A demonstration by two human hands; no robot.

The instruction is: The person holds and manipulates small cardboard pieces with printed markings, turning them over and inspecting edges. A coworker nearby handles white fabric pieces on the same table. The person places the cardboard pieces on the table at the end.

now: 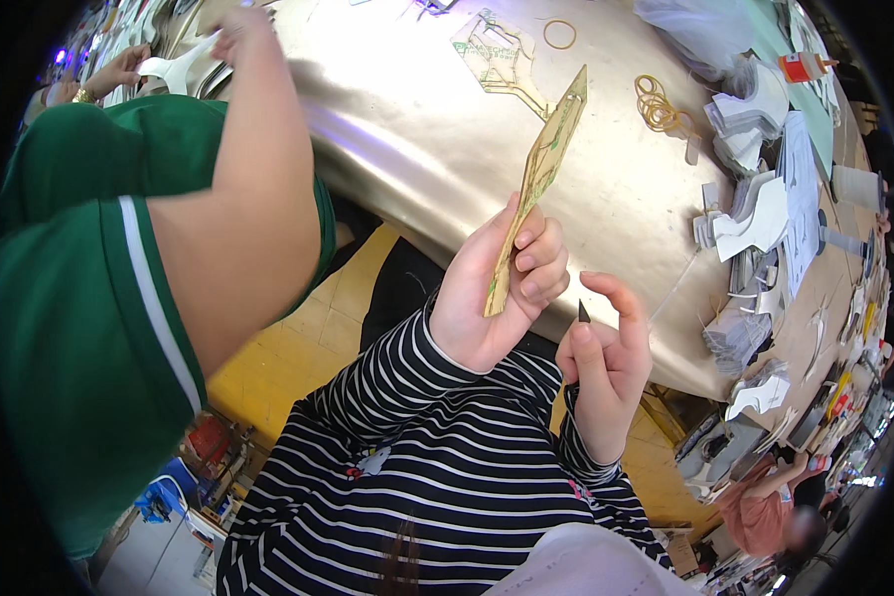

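Observation:
My left hand (497, 283) is closed round the lower end of a thin, flat tan pattern piece (546, 164) with green printing and a pointed top. It is tilted, nearly edge-on, above the table. To its right, my right hand (608, 368) pinches a small dark pointed tip (583, 312) that sticks up between thumb and fingers; the rest of it is hidden. The two hands are apart. Beyond the held piece, a similar flat cut-out piece (499, 55) with green printing lies on the table.
A shiny gold-toned sheet covers the table (417, 129). Rubber bands (656, 104), stacked white cut pieces (755, 214) and an orange-and-white bottle (805, 68) lie along the right. Close on my left, a co-worker in green (89, 328) reaches an arm over the table.

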